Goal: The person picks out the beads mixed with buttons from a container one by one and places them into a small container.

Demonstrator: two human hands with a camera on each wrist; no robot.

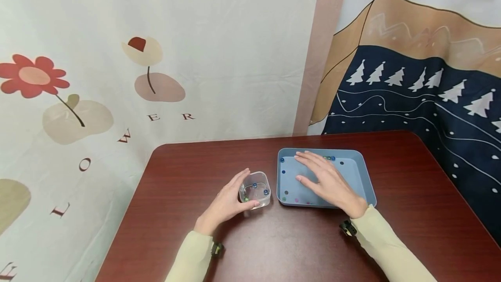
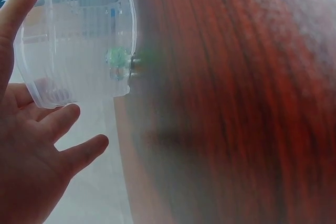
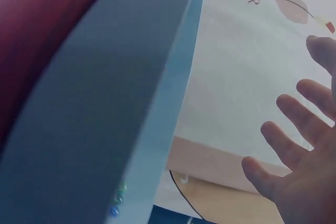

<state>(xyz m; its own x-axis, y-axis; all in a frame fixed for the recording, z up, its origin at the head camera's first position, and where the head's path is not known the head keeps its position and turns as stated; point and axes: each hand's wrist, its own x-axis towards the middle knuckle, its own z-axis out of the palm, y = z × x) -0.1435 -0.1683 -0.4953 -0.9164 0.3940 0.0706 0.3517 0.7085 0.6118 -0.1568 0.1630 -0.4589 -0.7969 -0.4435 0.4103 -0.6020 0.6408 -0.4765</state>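
Note:
A small clear plastic container (image 1: 256, 190) stands on the table with a few blue and green glass marbles at its bottom. My left hand (image 1: 225, 206) holds it from the left, thumb at the near side and fingers round the far side. In the left wrist view, green marbles (image 2: 118, 57) show through the container's ribbed wall (image 2: 79, 30). To the right lies a blue tray (image 1: 362, 177) with several marbles scattered along its sides. Over this tray hovers my right hand (image 1: 326, 182), fingers extended and holding nothing; the right wrist view also shows the spread fingers (image 3: 294, 145).
The dark red wooden table (image 1: 176, 186) has rounded far corners. Behind it hangs a printed curtain (image 1: 235, 55) with flowers, mountains and trees. The tray's raised wall (image 3: 168, 93) stands close to the right wrist camera. A narrow gap separates the container from the tray.

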